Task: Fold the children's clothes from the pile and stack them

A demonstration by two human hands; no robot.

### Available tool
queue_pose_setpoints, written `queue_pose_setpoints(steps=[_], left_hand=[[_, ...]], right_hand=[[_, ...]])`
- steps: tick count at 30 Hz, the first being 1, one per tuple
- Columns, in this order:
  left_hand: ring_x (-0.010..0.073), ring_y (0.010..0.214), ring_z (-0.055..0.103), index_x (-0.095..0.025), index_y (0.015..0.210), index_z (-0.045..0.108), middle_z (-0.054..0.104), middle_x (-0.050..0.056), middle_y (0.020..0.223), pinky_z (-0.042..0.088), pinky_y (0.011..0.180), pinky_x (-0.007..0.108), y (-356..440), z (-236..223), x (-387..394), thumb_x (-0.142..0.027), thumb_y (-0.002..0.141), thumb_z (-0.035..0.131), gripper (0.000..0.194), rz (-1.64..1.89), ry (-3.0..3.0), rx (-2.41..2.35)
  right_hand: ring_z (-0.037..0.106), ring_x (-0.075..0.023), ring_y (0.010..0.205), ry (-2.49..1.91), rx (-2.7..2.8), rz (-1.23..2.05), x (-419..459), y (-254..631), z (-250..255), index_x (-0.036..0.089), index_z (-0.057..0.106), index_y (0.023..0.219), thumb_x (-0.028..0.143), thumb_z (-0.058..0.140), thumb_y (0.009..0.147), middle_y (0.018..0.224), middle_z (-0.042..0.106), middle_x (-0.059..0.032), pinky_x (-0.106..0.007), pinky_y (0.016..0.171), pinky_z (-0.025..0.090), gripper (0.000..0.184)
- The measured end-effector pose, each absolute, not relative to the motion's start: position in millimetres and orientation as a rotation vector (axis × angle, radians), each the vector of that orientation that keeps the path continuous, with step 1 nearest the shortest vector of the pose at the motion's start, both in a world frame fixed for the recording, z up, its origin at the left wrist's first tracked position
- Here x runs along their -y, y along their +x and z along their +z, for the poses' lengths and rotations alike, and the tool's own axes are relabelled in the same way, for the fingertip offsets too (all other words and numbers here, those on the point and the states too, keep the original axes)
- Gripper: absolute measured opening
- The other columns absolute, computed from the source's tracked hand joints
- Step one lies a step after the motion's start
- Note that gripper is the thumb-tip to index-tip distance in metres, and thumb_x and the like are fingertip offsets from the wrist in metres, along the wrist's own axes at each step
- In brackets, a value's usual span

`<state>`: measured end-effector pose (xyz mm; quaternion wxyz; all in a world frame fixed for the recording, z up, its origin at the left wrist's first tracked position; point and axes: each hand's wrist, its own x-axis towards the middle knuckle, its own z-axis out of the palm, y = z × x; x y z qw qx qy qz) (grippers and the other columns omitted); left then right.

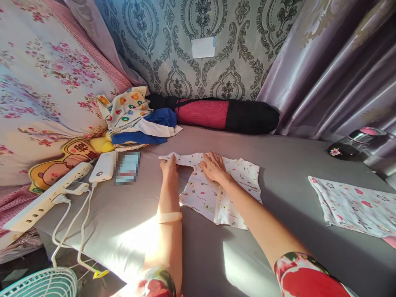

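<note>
- Small printed shirt is on the gray-sheeted bed right in front of us, button strip facing up, well apart from the other clothes.
- Done so far, as far as we can judge: body's laid out pretty flat, and the sleeve on our left is stretched straight out sideways.
- Our left hand is at the end of that sleeve. Grip looks pinched on the fabric, thumb on top, other fingers mostly hidden.
- Our right hand is palm-down by the top edge, grip not clamped on anything, just lying on the cloth.
- Not done: that left sleeve isn't laid over the body. Can't tell about the right one, our forearm covers part of that side.
- Heap of clothes beside the black-and-red bag looks unsorted to us; the printed cloth off right lies flat and neater, so maybe further along.
</note>
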<state>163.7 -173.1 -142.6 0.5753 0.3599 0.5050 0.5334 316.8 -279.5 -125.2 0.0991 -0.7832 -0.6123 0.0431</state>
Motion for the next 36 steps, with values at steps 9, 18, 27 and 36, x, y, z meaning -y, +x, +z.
queue_pose_setpoints(steps=[9, 18, 27, 36], left_hand=[[0.024, 0.122, 0.058, -0.025, 0.129, 0.052, 0.067, 0.008, 0.118, 0.054, 0.091, 0.038, 169.8, -110.5, 185.5, -0.028, 0.097, 0.04, 0.035, 1.283, 0.965, -0.961], [0.0227, 0.119, 0.061, -0.021, 0.119, 0.061, 0.069, 0.007, 0.118, 0.052, 0.094, 0.034, 180.6, -88.7, 206.2, -0.036, 0.088, 0.055, 0.036, 1.262, 0.995, -0.654], [0.0206, 0.112, 0.064, -0.022, 0.115, 0.064, 0.07, 0.006, 0.118, 0.051, 0.093, 0.032, 208.2, -92.7, 213.0, -0.036, 0.086, 0.056, 0.033, 1.222, 0.992, -0.588], [0.0251, 0.116, 0.06, -0.014, 0.118, 0.066, 0.07, 0.008, 0.116, 0.045, 0.101, 0.034, 244.2, -104.1, 243.7, -0.057, 0.087, 0.057, 0.054, 1.132, 1.411, -0.577]], right_hand=[[0.044, -0.03, 0.12, -2.278, 1.797, 0.069, 277.0, 303.0, -120.0, 0.024, 0.056, 0.135, 0.041, 0.038, 0.099, 0.129, 0.053, -0.0131, -0.04, 0.1, 0.036, 0.043], [0.043, -0.0328, 0.12, -2.432, 1.708, 0.104, 263.6, 289.3, -112.9, 0.024, 0.049, 0.141, 0.058, 0.035, 0.097, 0.132, 0.052, -0.0154, -0.045, 0.098, 0.034, 0.058], [0.059, -0.0235, 0.113, -2.139, 1.334, 0.458, 283.8, 327.5, -93.0, 0.021, 0.064, 0.118, 0.031, 0.033, 0.1, 0.117, 0.068, -0.0093, -0.034, 0.096, 0.043, 0.038], [0.07, -0.0191, 0.082, -1.448, 0.196, 1.055, 359.4, 371.2, -99.7, 0.015, 0.059, 0.113, 0.035, 0.037, 0.1, 0.1, 0.072, -0.0136, -0.032, 0.079, 0.057, 0.032]])
